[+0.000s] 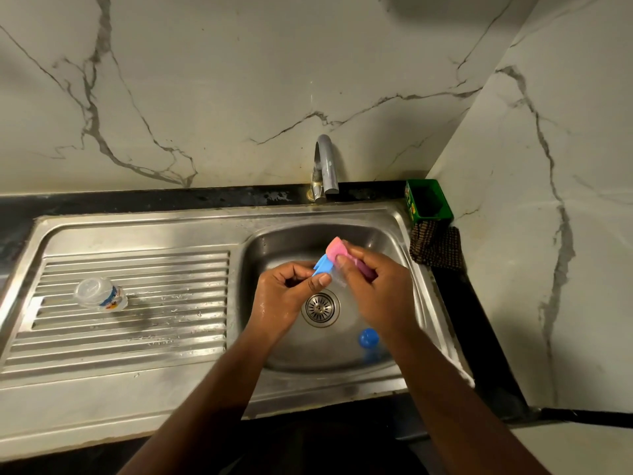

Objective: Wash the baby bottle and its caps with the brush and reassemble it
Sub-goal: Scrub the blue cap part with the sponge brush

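Note:
Over the sink basin (pixel 404 269), my left hand (pixel 284 296) pinches a small light-blue bottle part (pixel 323 264) between thumb and fingers. My right hand (pixel 373 279) grips a pink sponge brush (pixel 335 250) and presses its head against that blue part; a clear piece shows faintly just below them. A round blue cap (pixel 369 338) lies on the basin floor at the lower right. The clear baby bottle (pixel 101 294), with a printed label, lies on its side on the ribbed drainboard at the left.
A grey tap (pixel 325 166) stands behind the basin, with the drain strainer (pixel 321 308) under my hands. A green box (pixel 428 200) and a dark checked cloth (pixel 436 248) sit at the right corner. The wet drainboard (pixel 154 320) stretches left; marble walls close in behind and at the right.

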Demonstrator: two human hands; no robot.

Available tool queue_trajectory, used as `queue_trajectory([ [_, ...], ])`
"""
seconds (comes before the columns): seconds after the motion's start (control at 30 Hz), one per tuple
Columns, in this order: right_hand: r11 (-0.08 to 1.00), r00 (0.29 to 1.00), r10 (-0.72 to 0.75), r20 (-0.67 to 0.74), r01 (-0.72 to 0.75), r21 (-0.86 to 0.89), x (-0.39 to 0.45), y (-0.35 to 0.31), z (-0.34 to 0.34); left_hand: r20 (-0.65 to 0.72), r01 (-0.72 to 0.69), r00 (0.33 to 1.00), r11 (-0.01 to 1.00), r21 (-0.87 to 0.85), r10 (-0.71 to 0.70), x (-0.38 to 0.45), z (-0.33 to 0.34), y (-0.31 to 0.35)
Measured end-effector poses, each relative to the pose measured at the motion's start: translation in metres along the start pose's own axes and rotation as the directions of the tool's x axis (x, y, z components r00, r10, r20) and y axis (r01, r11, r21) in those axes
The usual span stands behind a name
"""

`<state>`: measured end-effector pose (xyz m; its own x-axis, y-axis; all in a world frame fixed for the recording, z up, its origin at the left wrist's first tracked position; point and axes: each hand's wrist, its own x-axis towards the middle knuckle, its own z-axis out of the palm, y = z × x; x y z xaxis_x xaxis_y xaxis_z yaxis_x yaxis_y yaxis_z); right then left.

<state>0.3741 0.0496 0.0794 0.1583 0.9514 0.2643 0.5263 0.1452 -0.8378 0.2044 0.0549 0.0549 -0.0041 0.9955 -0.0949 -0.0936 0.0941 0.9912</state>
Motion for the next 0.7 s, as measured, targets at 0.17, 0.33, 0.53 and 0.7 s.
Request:
queue_trajectory([
  [0.17,1.000,1.000,-0.019,0.010,0.019,-0.015,-0.003,0.003,-0.001,0.046,-0.032,0.998,0.999,-0.007,0.032,0.002,-0.002,0.000],
  [0.33,0.994,0.997,-0.071,-0.041,0.074,0.078,-0.012,-0.007,-0.005,0.026,-0.083,0.996,0.996,0.020,0.083,0.013,-0.004,0.004],
  [0.53,0.978,0.982,0.177,-0.066,-0.168,0.126,-0.004,0.004,-0.004,0.142,-0.085,0.986,0.996,-0.030,0.089,0.007,0.007,0.005],
  [0.7,0.971,0.997,-0.003,-0.081,0.023,0.238,-0.012,-0.017,-0.008,0.075,-0.111,0.991,0.994,0.014,0.110,0.012,0.003,0.001],
])
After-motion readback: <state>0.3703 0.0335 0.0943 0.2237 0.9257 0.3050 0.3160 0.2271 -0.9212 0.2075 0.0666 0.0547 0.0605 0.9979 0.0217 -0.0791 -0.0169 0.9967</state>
